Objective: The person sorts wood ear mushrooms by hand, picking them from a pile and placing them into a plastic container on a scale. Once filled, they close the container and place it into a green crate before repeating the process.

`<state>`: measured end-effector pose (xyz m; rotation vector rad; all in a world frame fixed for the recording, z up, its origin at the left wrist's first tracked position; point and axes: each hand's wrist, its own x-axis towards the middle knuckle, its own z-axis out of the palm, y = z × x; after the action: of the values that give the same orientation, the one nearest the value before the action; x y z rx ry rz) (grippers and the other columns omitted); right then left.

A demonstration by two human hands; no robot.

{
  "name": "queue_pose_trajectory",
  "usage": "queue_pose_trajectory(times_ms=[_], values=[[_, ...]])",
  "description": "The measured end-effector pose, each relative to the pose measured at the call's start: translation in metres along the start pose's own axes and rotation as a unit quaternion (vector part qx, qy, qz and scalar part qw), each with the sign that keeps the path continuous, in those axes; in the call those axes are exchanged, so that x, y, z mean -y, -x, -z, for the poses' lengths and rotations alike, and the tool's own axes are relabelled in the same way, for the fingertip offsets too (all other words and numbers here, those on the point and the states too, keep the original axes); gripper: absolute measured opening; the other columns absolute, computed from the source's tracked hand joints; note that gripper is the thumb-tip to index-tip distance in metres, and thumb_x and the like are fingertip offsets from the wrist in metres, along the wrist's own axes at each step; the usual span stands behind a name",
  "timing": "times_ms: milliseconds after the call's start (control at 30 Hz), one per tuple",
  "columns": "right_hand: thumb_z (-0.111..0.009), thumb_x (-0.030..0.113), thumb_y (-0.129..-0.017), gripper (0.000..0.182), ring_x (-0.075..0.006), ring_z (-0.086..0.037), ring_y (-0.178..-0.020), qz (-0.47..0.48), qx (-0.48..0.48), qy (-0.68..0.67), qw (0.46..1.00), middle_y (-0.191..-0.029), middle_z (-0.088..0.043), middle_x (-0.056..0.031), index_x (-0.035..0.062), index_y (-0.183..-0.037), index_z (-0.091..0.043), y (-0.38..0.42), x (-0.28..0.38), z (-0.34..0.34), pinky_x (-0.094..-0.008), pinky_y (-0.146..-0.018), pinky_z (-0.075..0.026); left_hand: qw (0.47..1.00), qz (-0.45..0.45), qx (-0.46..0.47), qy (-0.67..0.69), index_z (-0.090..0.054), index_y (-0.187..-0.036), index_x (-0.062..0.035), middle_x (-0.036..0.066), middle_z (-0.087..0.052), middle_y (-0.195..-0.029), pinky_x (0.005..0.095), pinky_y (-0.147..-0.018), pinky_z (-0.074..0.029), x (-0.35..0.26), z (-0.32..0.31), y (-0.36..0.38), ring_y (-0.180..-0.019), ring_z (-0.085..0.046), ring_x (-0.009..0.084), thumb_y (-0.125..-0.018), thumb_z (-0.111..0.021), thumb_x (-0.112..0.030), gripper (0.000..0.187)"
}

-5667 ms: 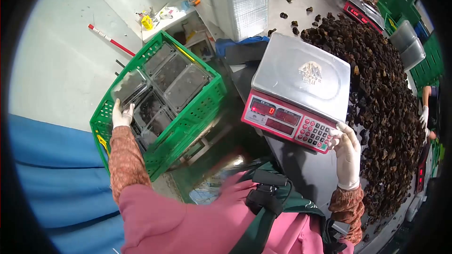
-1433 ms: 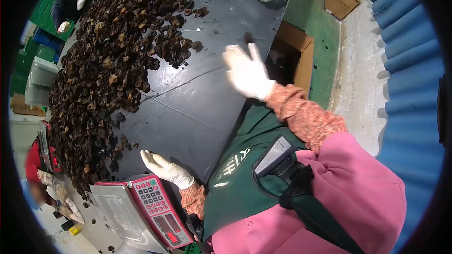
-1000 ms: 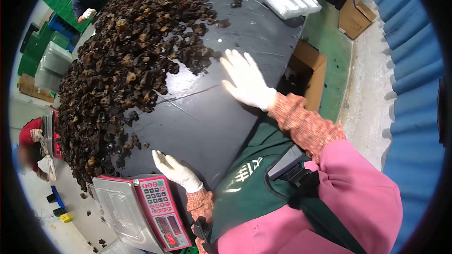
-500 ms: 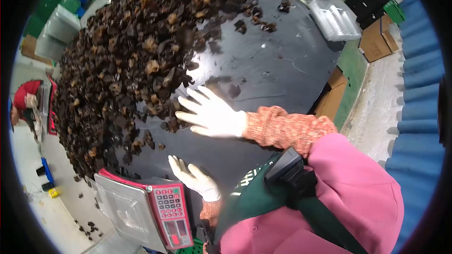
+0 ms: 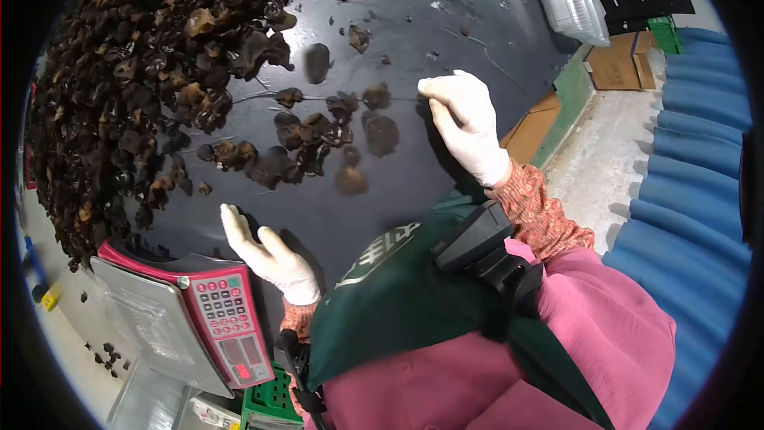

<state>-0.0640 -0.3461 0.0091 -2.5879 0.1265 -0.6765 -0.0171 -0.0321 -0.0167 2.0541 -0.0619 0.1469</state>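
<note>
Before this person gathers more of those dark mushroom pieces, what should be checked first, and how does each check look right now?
1. Right hand free to gather: ok, gloved, nothing visibly in it.
2. Left hand free: ok, open, resting flat on the black table beside the scale.
3. Loose mushroom pieces within reach: ok, a small cluster lies between the hands and the big mushroom pile.
4. Scale platform ready: ok, a clear tray seems to sit on it, empty.
5. Scale reads zero: cannot tell, display too small.
6. Spare clear trays: ok, stacked at the table's far edge.
</note>
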Motion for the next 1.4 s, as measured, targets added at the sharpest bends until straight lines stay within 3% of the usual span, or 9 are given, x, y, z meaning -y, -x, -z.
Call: queue_pose_trajectory(times_ms=[167, 433, 733, 867, 933, 1000, 1067, 1167, 1400], values=[[-0.070, 0.008, -0.082, 0.019, -0.0243, -0.061, -0.075, 0.022, 0.044, 0.008, 0.999, -0.080, -0.064, -0.0036, 0.0123, -0.100, -0.070, -0.012, 0.012, 0.000, -0.0379, -0.072, -0.047, 0.999, -0.005, -0.031, 0.039, -0.038, -0.149, 0.0041, 0.020, -0.043, -0.151, 0.0445, -0.116, -0.037, -0.020, 0.011, -0.002, -0.138, -0.046, 0.0339, -0.103, -0.040, -0.011, 0.048], [-0.067, 0.026, -0.089, 0.029, -0.0305, -0.064, -0.069, 0.036, 0.118, 0.034, 0.992, -0.075, -0.066, -0.0107, 0.0147, -0.116, -0.069, -0.038, 0.007, -0.031, -0.0392, -0.067, -0.051, 0.991, 0.020, 0.010, 0.133, -0.042, -0.146, 0.0019, 0.015, -0.047, -0.150, 0.0387, -0.106, -0.046, -0.044, 0.020, 0.005, -0.123, -0.058, 0.0247, -0.106, -0.039, -0.010, 0.042], [-0.072, 0.019, -0.088, 0.024, -0.0147, -0.061, -0.057, -0.150, 0.213, -0.080, 0.962, -0.067, -0.064, -0.0058, 0.0055, -0.108, -0.069, -0.022, 0.012, 0.044, -0.0284, -0.059, -0.049, 0.972, 0.115, 0.059, 0.195, -0.054, -0.136, 0.0022, 0.018, -0.063, -0.130, 0.0321, -0.087, -0.053, -0.036, 0.022, 0.017, -0.100, -0.066, 0.0192, -0.108, -0.043, -0.014, 0.035], [-0.072, 0.025, -0.087, 0.032, -0.0203, -0.064, -0.061, -0.203, 0.282, -0.270, 0.898, -0.074, -0.068, -0.0087, 0.0043, -0.111, -0.068, -0.015, 0.049, 0.052, -0.0313, -0.061, -0.052, 0.855, 0.264, 0.262, 0.360, -0.053, -0.134, 0.0051, 0.021, -0.066, -0.123, 0.0306, -0.079, -0.055, -0.044, 0.009, 0.013, -0.095, -0.068, 0.0213, -0.108, -0.044, -0.026, 0.042], [-0.073, 0.025, -0.086, 0.035, -0.0216, -0.065, -0.075, -0.119, 0.392, -0.232, 0.882, -0.089, -0.070, -0.0082, 0.0058, -0.115, -0.067, -0.019, 0.066, 0.049, -0.0327, -0.069, -0.052, 0.722, 0.390, 0.280, 0.498, -0.046, -0.141, 0.0043, 0.022, -0.061, -0.128, 0.0323, -0.076, -0.060, -0.045, -0.005, 0.016, -0.097, -0.067, 0.0259, -0.107, -0.042, -0.044, 0.059], [-0.073, 0.024, -0.085, 0.037, -0.0245, -0.062, -0.094, 0.076, 0.190, -0.113, 0.972, -0.109, -0.066, -0.0089, 0.0073, -0.118, -0.066, -0.007, 0.062, 0.015, -0.0359, -0.083, -0.049, 0.663, 0.435, 0.311, 0.524, -0.048, -0.138, 0.0045, 0.022, -0.062, -0.124, 0.0314, -0.072, -0.061, -0.040, -0.002, 0.018, -0.095, -0.067, 0.0259, -0.107, -0.042, -0.044, 0.058], [-0.071, 0.023, -0.083, 0.037, -0.0280, -0.058, -0.106, 0.066, 0.135, -0.050, 0.987, -0.116, -0.063, -0.0095, 0.0067, -0.116, -0.066, -0.009, 0.060, -0.012, -0.0402, -0.092, -0.045, 0.661, 0.450, 0.305, 0.518, -0.062, -0.116, 0.0051, 0.020, -0.067, -0.108, 0.0268, -0.062, -0.057, -0.025, 0.002, 0.024, -0.085, -0.067, 0.0216, -0.107, -0.045, -0.039, 0.048], [-0.073, 0.020, -0.080, 0.030, -0.0293, -0.059, -0.103, 0.129, 0.109, -0.010, 0.986, -0.113, -0.063, -0.0099, 0.0070, -0.107, -0.066, -0.005, 0.044, -0.044, -0.0418, -0.089, -0.047, 0.718, 0.436, 0.282, 0.463, -0.066, -0.097, 0.0026, 0.014, -0.069, -0.091, 0.0261, -0.059, -0.049, -0.023, 0.010, 0.027, -0.072, -0.063, 0.0170, -0.107, -0.047, -0.034, 0.042], [-0.073, 0.008, -0.078, 0.018, -0.0291, -0.062, -0.094, 0.079, 0.100, 0.097, 0.987, -0.103, -0.065, -0.0074, 0.0093, -0.095, -0.069, 0.003, 0.006, 0.020, -0.0412, -0.085, -0.048, 0.751, 0.407, 0.247, 0.458, -0.065, -0.100, 0.0020, 0.014, -0.068, -0.092, 0.0313, -0.068, -0.049, -0.019, 0.019, 0.029, -0.077, -0.062, 0.0210, -0.107, -0.047, -0.035, 0.042]])
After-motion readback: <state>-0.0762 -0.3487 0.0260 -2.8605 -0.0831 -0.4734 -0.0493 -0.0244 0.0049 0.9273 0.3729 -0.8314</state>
